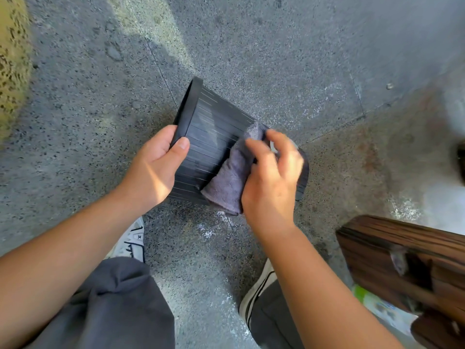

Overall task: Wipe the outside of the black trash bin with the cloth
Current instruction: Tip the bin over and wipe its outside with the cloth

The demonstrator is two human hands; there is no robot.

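Note:
The black trash bin (214,132) is ribbed and held on its side above the floor, its rim pointing up and left. My left hand (156,165) grips the rim, thumb on the outer wall and fingers inside. A grey-purple cloth (230,180) lies against the bin's side near its base. My right hand (273,177) holds the cloth against the bin, fingers curled over it and blurred by motion. The bin's base end is hidden behind this hand.
Speckled grey stone floor (276,59) lies all around. A dark wooden bench or seat (402,260) stands at the lower right, with a green and white packet (375,303) under it. My legs in grey trousers and white sneakers (133,243) are below the bin.

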